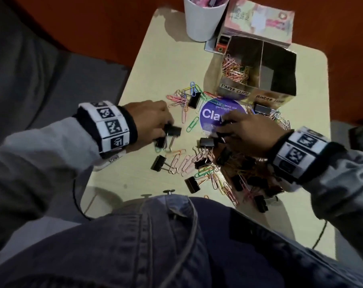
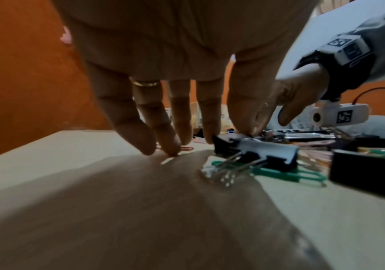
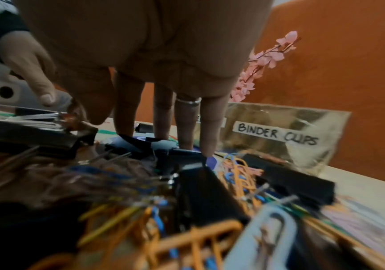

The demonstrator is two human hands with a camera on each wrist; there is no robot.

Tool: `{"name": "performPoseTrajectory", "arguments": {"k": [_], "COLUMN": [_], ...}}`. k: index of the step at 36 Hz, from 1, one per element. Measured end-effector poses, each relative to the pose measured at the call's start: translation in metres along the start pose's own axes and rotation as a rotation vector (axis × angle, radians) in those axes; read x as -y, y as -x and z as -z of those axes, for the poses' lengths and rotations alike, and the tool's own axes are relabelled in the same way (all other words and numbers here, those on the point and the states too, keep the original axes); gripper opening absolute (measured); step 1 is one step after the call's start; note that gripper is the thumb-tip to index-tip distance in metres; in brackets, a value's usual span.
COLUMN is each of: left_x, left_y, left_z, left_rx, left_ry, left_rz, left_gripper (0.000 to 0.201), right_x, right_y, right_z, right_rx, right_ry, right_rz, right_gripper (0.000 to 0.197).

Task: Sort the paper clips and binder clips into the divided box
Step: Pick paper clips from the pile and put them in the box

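Observation:
The divided box (image 1: 236, 91) stands at the table's back right; its left cell, labelled PAPER CLIPS, holds paper clips (image 1: 234, 69), and the right cell shows nothing inside. The BINDER CLIPS label shows on the box (image 3: 279, 133) in the right wrist view. Coloured paper clips (image 1: 182, 161) and several black binder clips lie mixed on the table. My left hand (image 1: 167, 129) (image 2: 230, 136) pinches a black binder clip (image 1: 174, 130) (image 2: 226, 146) between thumb and forefinger, low over the table. My right hand (image 1: 221, 129) (image 3: 111, 126) reaches down with straight fingers, tips touching another binder clip (image 3: 138, 144) on the pile.
A purple round sticker (image 1: 211, 115) lies in front of the box. A white cup (image 1: 203, 19) and a pink book (image 1: 259, 21) stand behind it. Pink flowers (image 3: 267, 54) show against the orange wall. My denim-clad lap (image 1: 155, 235) meets the table's near edge.

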State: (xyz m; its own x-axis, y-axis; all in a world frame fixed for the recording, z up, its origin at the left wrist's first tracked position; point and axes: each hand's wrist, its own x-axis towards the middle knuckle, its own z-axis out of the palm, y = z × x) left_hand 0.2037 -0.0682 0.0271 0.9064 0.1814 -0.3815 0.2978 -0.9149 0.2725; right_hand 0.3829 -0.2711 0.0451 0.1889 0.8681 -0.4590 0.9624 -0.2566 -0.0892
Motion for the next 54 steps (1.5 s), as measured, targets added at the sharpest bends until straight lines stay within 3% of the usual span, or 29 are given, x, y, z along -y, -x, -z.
{"name": "performPoseTrajectory", "arguments": {"k": [2, 7, 15, 21, 26, 29, 34, 39, 44, 50, 54], "left_x": [0.002, 0.008, 0.009, 0.005, -0.007, -0.008, 0.003, 0.012, -0.005, -0.01, -0.018], "left_y": [0.008, -0.007, -0.076, -0.101, -0.114, -0.116, -0.107, -0.101, -0.107, -0.109, -0.113], "left_z": [-0.003, 0.013, 0.027, 0.033, 0.038, 0.033, 0.031, 0.032, 0.027, 0.024, 0.023], "left_rx": [-0.012, -0.126, 0.017, 0.082, 0.115, 0.088, 0.013, 0.046, 0.02, 0.03, 0.047], "left_ry": [0.04, 0.095, -0.089, -0.049, -0.081, -0.078, -0.11, -0.122, -0.049, -0.095, -0.152], "left_rz": [-0.024, 0.118, 0.194, 0.006, -0.081, -0.135, -0.067, 0.046, -0.009, -0.07, -0.098], "left_gripper": [0.039, 0.051, 0.068, 0.091, 0.067, 0.057, 0.078, 0.065, 0.055, 0.088, 0.075], "right_x": [-0.001, 0.006, 0.028, 0.008, 0.0, -0.004, -0.004, 0.003, 0.014, 0.004, 0.003], "right_y": [0.01, -0.008, -0.065, -0.035, -0.016, -0.013, -0.022, -0.031, -0.042, -0.037, -0.038], "right_z": [-0.001, 0.018, 0.024, 0.005, -0.002, -0.004, 0.002, 0.008, 0.014, 0.013, 0.01], "right_rx": [0.014, -0.146, -0.098, -0.095, -0.103, -0.136, -0.148, -0.063, -0.061, -0.061, -0.025], "right_ry": [-0.017, 0.003, 0.076, 0.019, -0.099, -0.152, -0.142, 0.003, -0.04, -0.07, -0.062], "right_rz": [-0.005, -0.063, -0.009, 0.049, 0.019, -0.008, -0.112, -0.046, 0.002, -0.146, -0.131], "right_gripper": [0.043, 0.047, 0.048, 0.04, 0.045, 0.029, 0.04, 0.044, 0.046, 0.049, 0.049]}}
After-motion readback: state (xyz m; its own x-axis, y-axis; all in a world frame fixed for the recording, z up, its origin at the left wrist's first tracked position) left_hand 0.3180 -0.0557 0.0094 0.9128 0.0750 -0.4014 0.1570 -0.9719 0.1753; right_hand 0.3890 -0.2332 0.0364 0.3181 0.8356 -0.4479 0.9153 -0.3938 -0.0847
